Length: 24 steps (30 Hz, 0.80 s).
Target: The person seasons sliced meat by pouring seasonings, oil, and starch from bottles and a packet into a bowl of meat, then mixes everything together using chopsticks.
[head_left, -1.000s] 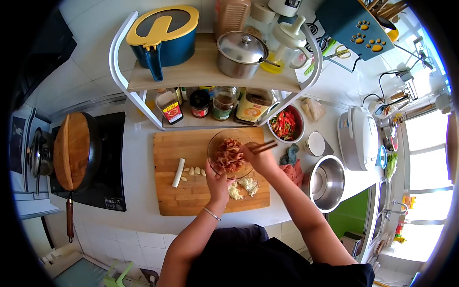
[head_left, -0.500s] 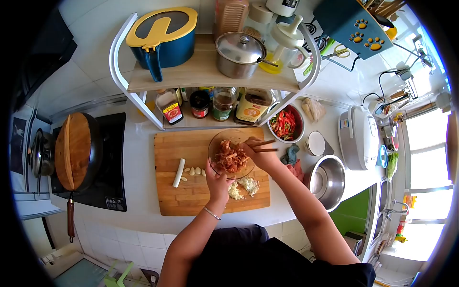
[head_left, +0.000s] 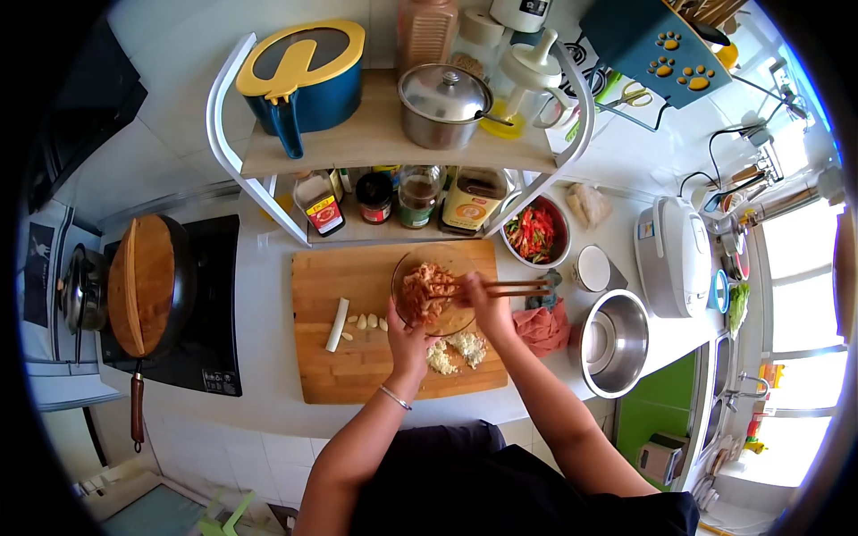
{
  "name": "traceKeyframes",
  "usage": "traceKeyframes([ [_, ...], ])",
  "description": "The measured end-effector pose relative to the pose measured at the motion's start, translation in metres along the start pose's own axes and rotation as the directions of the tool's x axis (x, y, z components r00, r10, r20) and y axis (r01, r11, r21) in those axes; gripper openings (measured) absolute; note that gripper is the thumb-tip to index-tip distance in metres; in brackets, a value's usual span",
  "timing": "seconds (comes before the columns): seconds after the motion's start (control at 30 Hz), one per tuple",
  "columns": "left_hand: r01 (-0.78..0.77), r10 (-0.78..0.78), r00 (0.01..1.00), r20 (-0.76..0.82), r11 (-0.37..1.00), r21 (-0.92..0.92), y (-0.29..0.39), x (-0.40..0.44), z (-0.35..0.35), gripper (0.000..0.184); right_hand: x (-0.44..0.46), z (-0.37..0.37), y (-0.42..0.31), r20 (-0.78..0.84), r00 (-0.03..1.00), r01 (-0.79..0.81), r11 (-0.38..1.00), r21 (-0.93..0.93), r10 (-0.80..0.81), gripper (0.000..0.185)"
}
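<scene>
My left hand (head_left: 409, 347) is closed on the near left rim of a glass bowl (head_left: 458, 321), which sits over the wooden chopping board (head_left: 326, 380). Strips of reddish, coated raw meat (head_left: 422, 288) are heaped in the bowl's left side. In my right hand (head_left: 490, 308) is a pair of wooden chopsticks (head_left: 520, 288), lying nearly level, with their tips in the meat. Small heaps of minced garlic (head_left: 440, 358) and a paler chopped heap (head_left: 469, 347) lie below the bowl. To its left are several garlic cloves (head_left: 366, 322) and a white scallion stalk (head_left: 338, 324).
A lidded wok (head_left: 152, 286) rests on the cooktop at left. Behind the board stands a shelf (head_left: 375, 156) with bottles and a steel pot (head_left: 444, 107). At right are sliced peppers in a bowl (head_left: 536, 232), a pink cloth (head_left: 542, 329), a steel basin (head_left: 612, 344) and a rice cooker (head_left: 672, 255).
My right hand has shifted slightly right and down, and the chopsticks have swung to nearly level. The meat has been pushed toward the bowl's left side. My left hand keeps its hold.
</scene>
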<state>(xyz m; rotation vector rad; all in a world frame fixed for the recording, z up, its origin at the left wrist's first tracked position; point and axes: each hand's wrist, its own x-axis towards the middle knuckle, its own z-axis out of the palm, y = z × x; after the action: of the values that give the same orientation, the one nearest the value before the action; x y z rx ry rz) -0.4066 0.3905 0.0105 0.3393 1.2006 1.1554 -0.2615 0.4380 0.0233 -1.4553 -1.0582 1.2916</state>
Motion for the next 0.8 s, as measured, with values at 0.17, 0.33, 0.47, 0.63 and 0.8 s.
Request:
traceKeyframes([
  [0.17, -0.001, 0.001, 1.0, -0.028, 1.0, 0.017, 0.002, -0.001, -0.001, 0.075, 0.019, -0.008, -0.018, 0.138, 0.954, 0.298, 0.825, -0.48, -0.265, 0.026],
  [0.33, -0.021, 0.02, 1.0, -0.009, 0.998, -0.064, -0.007, 0.001, -0.002, 0.074, 0.01, -0.014, -0.029, 0.241, 0.96, 0.237, 0.87, -0.431, -0.142, 0.029],
  [0.47, -0.011, 0.01, 1.0, -0.014, 0.997, -0.077, -0.013, 0.005, -0.005, 0.081, 0.019, -0.058, -0.012, -0.098, 0.995, 0.002, 0.994, -0.108, -0.012, 0.023],
  [0.63, -0.246, 0.296, 0.955, -0.014, 0.82, 0.517, -0.011, 0.009, -0.034, 0.069, 0.013, -0.06, 0.032, 0.002, 0.981, -0.191, 0.973, -0.129, 0.193, 0.083],
  [0.8, -0.534, 0.702, 0.712, -0.012, 0.553, 0.64, 0.138, -0.032, -0.117, 0.026, -0.034, -0.102, 0.075, 0.139, 0.953, -0.217, 0.929, -0.298, 0.268, 0.081],
])
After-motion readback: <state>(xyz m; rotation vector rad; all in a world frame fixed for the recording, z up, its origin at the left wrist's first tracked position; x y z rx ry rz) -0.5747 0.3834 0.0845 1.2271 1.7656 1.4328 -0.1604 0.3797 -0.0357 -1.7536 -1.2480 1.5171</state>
